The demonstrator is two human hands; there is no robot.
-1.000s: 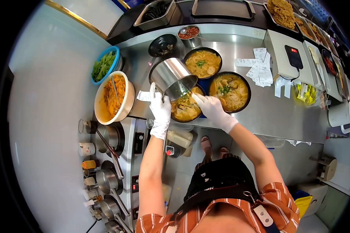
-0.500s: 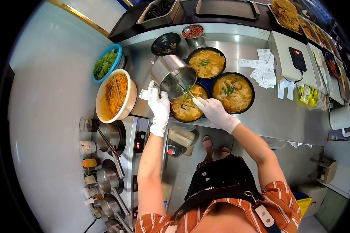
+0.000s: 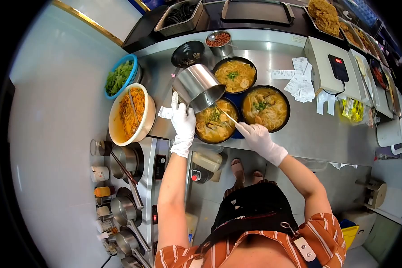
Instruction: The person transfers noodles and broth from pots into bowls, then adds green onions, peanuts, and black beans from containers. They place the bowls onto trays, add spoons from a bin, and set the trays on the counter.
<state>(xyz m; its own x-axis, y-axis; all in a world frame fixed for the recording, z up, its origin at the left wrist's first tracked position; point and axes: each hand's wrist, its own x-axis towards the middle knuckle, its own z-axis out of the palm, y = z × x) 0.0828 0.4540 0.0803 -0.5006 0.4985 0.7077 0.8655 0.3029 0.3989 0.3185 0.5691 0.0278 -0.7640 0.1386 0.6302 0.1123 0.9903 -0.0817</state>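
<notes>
My left hand point(image 3: 183, 123), in a white glove, is closed on a steel saucepan point(image 3: 194, 85). The saucepan is tipped steeply, its mouth over the front-left black bowl of noodle soup point(image 3: 215, 127); its handle is hidden by my hand. In my gloved right hand point(image 3: 260, 139), fingers closed, is a thin light stick-like utensil point(image 3: 228, 115). Its far end reaches to the saucepan's rim, above the soup. Two more noodle soup bowls stand close by: one behind point(image 3: 241, 79) and one to the right point(image 3: 272, 114), each topped with chopped greens.
Left are a cream bowl of shredded orange food point(image 3: 115, 121) and a blue basket of leafy greens point(image 3: 134, 60). Behind stand a dark bowl point(image 3: 179, 57) and a metal cup of peanuts point(image 3: 219, 50). Receipts point(image 3: 301, 85) lie to the right. Several saucepans point(image 3: 124, 209) stand on burners at lower left.
The saucepan has tipped further down, so less of its inside shows. My right hand has drawn back to the right and towards me with the utensil. More of the front-left soup is visible.
</notes>
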